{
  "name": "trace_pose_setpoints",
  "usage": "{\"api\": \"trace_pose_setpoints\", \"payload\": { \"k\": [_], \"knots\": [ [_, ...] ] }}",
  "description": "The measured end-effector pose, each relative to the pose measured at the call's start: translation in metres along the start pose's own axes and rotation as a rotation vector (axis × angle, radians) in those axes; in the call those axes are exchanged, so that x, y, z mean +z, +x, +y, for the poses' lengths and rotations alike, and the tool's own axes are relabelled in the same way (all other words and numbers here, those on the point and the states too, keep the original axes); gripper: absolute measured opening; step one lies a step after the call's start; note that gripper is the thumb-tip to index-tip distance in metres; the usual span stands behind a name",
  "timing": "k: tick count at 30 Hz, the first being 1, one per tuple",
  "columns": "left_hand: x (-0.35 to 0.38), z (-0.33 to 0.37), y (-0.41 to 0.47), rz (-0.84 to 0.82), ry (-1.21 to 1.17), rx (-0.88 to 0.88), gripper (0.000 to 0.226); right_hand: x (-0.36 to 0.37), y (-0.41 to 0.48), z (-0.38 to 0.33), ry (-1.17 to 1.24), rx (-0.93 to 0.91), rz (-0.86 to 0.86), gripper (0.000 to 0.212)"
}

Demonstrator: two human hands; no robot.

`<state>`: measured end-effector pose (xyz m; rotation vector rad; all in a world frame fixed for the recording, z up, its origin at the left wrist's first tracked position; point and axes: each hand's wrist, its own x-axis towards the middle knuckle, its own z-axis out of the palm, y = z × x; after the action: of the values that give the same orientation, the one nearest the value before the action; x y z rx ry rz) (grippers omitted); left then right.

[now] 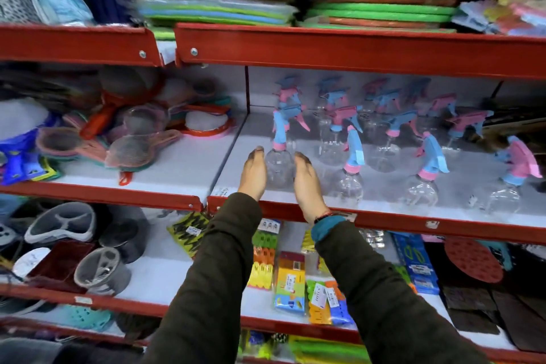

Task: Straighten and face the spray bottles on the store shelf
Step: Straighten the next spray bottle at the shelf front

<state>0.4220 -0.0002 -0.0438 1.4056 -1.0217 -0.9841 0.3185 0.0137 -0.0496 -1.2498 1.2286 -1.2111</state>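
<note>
Several clear spray bottles with pink and blue trigger heads stand on the white middle shelf (384, 186). The front-left bottle (279, 165) stands upright between my two hands. My left hand (253, 173) rests against its left side and my right hand (307, 183) against its right side, fingers straight and together. Further right in the front row stand a second bottle (348, 183), a third bottle (422, 189) and a fourth bottle (508, 195). More bottles stand behind them, their heads turned different ways.
A red shelf lip (384, 221) runs along the front edge under my wrists. Left of the divider lie mesh strainers (130, 145). Stacked mats (378, 9) fill the shelf above. Peg packs (289, 281) and grey holders (97, 272) sit on the shelf below.
</note>
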Motion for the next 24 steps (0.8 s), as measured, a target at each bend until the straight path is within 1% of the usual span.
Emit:
{"api": "trace_pose_setpoints", "payload": {
  "k": [2,3,4,6,8,9,11,14,15,17,19,21,22,24],
  "knots": [
    [-0.001,-0.005,0.009,-0.050,0.021,-0.040,0.052,0.006,0.015,0.010,0.013,0.039,0.007,0.064],
    [-0.001,-0.009,0.013,-0.085,0.013,-0.050,0.048,0.007,0.027,0.021,0.032,0.040,-0.001,0.072],
    [-0.002,-0.010,0.013,-0.113,0.004,-0.060,0.043,0.007,0.036,0.032,0.054,0.036,-0.005,0.075],
    [-0.007,-0.008,0.007,-0.129,-0.016,-0.047,0.036,0.005,0.032,0.033,0.074,0.054,-0.015,0.071],
    [-0.013,-0.008,-0.002,-0.161,-0.029,-0.035,0.033,0.004,0.027,0.037,0.081,0.078,-0.027,0.062],
    [-0.015,-0.011,-0.005,-0.171,-0.012,-0.017,0.034,0.003,0.026,0.041,0.085,0.085,-0.037,0.061],
    [-0.020,-0.018,-0.012,-0.174,0.031,0.026,0.035,0.001,0.025,0.052,0.106,0.088,-0.045,0.067],
    [-0.025,-0.021,-0.019,-0.181,0.040,0.023,0.033,0.000,0.007,0.045,0.095,0.105,-0.045,0.063],
    [-0.026,-0.021,-0.021,-0.190,0.047,0.018,0.036,0.001,-0.007,0.032,0.075,0.109,-0.055,0.064],
    [-0.028,-0.021,-0.023,-0.201,0.059,0.012,0.050,0.001,-0.020,0.023,0.031,0.081,-0.068,0.061],
    [-0.029,-0.022,-0.024,-0.210,0.072,-0.010,0.060,0.000,-0.028,0.022,0.053,0.077,-0.054,0.068],
    [-0.029,-0.020,-0.031,-0.176,0.076,0.037,0.061,-0.001,-0.031,0.023,0.071,0.065,-0.012,0.077],
    [-0.029,-0.020,-0.034,-0.119,0.088,0.093,0.059,-0.002,-0.032,0.022,0.070,0.047,0.011,0.078],
    [-0.029,-0.023,-0.041,0.009,0.127,0.182,0.053,-0.005,-0.030,0.017,0.035,0.009,0.051,0.067]
  ]
}}
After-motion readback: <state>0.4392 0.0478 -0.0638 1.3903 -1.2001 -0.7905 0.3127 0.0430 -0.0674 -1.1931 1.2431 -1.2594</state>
